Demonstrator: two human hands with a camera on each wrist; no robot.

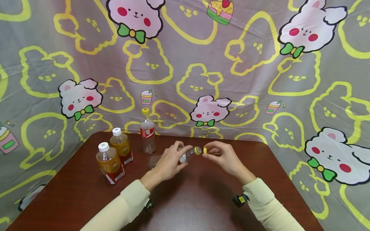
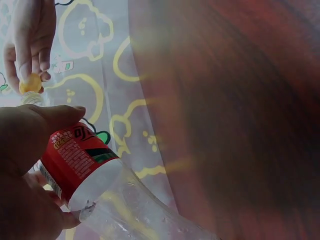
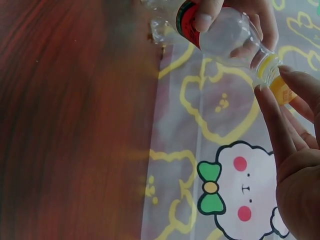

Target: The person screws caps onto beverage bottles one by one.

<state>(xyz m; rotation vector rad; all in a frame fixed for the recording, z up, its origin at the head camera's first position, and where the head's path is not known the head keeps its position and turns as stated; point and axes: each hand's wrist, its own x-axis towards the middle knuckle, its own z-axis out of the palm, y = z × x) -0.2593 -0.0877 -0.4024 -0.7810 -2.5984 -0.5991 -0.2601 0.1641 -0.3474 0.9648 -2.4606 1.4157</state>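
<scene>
My left hand (image 1: 171, 160) grips a clear plastic bottle (image 2: 135, 205) round its red label, fingers on one side and thumb on the other. The bottle is tilted, its open neck (image 1: 198, 150) pointing right toward my other hand. A yellow ring circles that neck. Between the thumb and fingers of my right hand (image 1: 221, 155) is a yellow bottle cap (image 1: 205, 150), pinched just off the mouth. In the right wrist view the cap (image 3: 283, 91) is close beside the threads, and the bottle's base lies toward the upper left.
Two bottles with white caps, one nearer (image 1: 110, 163) and one farther (image 1: 121, 146), stand on the left of the brown table (image 1: 185, 205). Behind the left hand stands a clear bottle with a red label and yellow cap (image 1: 148, 134). A patterned cloth (image 1: 173, 73) hangs behind the table.
</scene>
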